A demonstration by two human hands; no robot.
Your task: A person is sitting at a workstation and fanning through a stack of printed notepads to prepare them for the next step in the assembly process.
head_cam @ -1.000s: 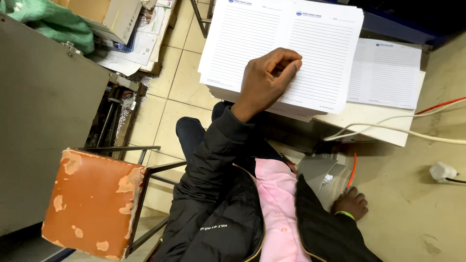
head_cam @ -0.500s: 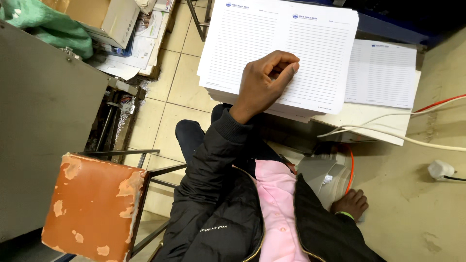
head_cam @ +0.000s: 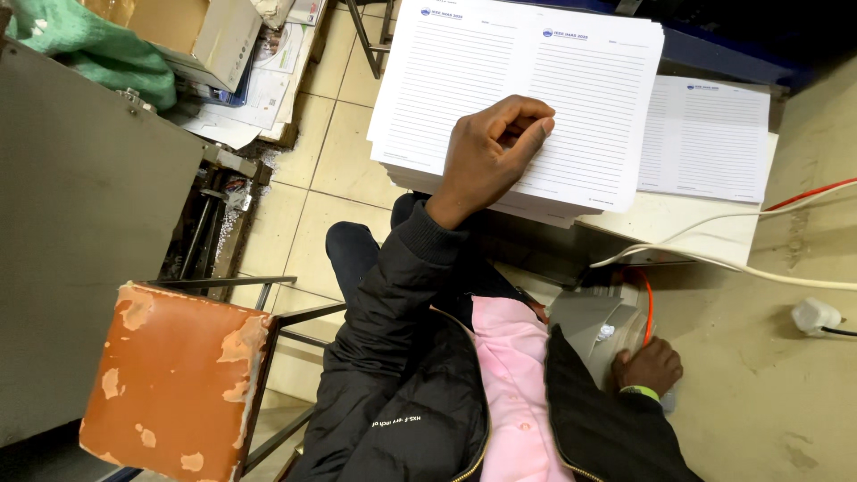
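Observation:
A thick stack of white lined sheets (head_cam: 464,80) lies on a surface ahead of me. My left hand (head_cam: 486,161), in a black jacket sleeve, rests on the stack's near edge. Its thumb and curled fingers pinch the top sheet near the middle. A second, smaller pile of lined sheets (head_cam: 710,138) lies to the right, partly under the first. My right hand (head_cam: 650,366), with a green wristband, sits low at my side with its fingers curled on a grey device (head_cam: 594,326) that has an orange cable.
An orange chair with a peeling seat (head_cam: 170,379) stands at the lower left, beside a grey metal cabinet (head_cam: 80,232). White cables (head_cam: 714,259) and a white plug (head_cam: 814,315) lie on the surface at right. Papers and a cardboard box (head_cam: 223,36) sit at the upper left over a tiled floor.
My left hand's fingers have shifted slightly on the top sheet. My right hand has stayed on the grey device.

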